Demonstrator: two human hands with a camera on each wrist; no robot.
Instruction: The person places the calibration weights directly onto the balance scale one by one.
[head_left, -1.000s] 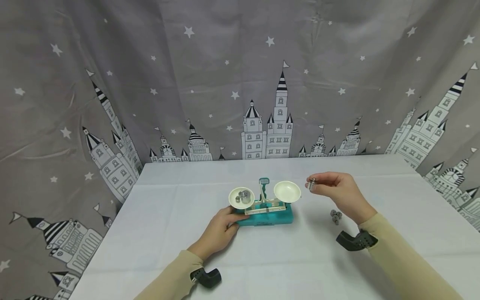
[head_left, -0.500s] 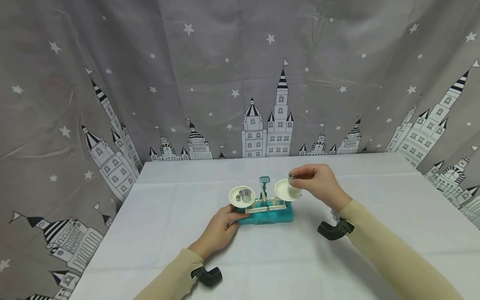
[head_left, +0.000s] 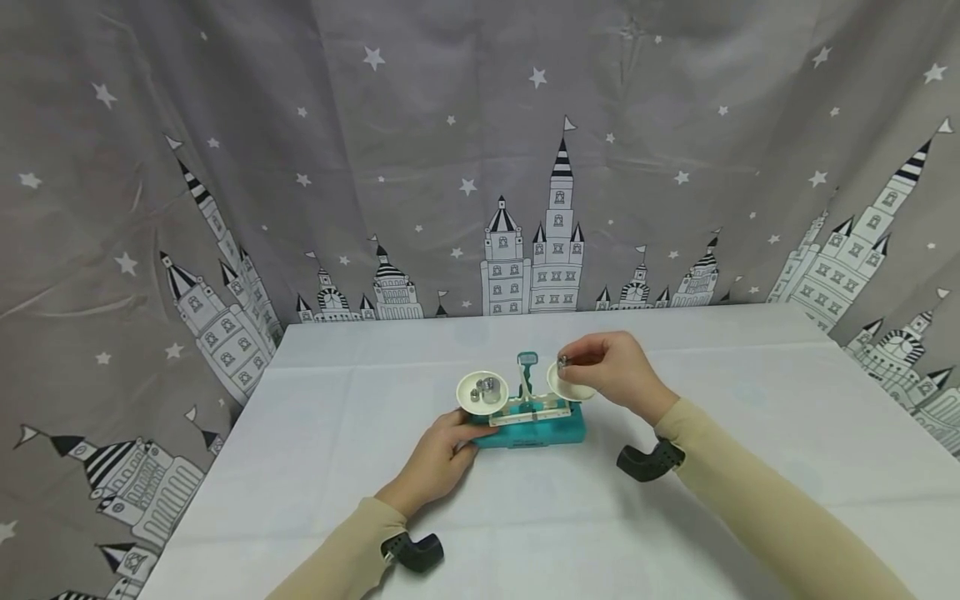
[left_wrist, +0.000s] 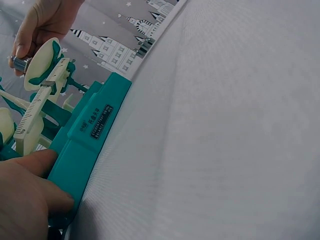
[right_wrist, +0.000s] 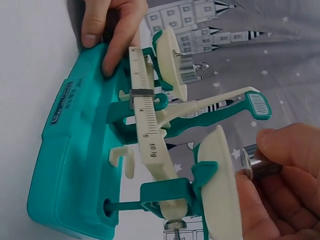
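A teal and white balance scale [head_left: 536, 432] stands on the white table. My left hand [head_left: 431, 462] grips the left end of its base, thumb on the front side. In the cream left pan [head_left: 467, 398] sit several metal weights [head_left: 491, 390]. My right hand [head_left: 618, 371] pinches a shiny cylindrical weight [right_wrist: 262, 164] between thumb and fingers, over the cream right pan [head_left: 573, 390]. The right wrist view shows that weight close to the pan's face, with a small gap. Part of the right pan is hidden by my fingers in the head view.
White cloth covers the table [head_left: 337, 467]. A grey curtain [head_left: 420, 125] with printed castles and stars hangs behind it. The teal and white pointer [head_left: 528, 371] rises between the pans. A ruled beam [right_wrist: 145, 107] with a slider runs along the scale's front.
My right hand has moved left with the weight, from right of the scale to over the right pan. My forearm now covers the loose weights on the table. My left hand has stayed put.
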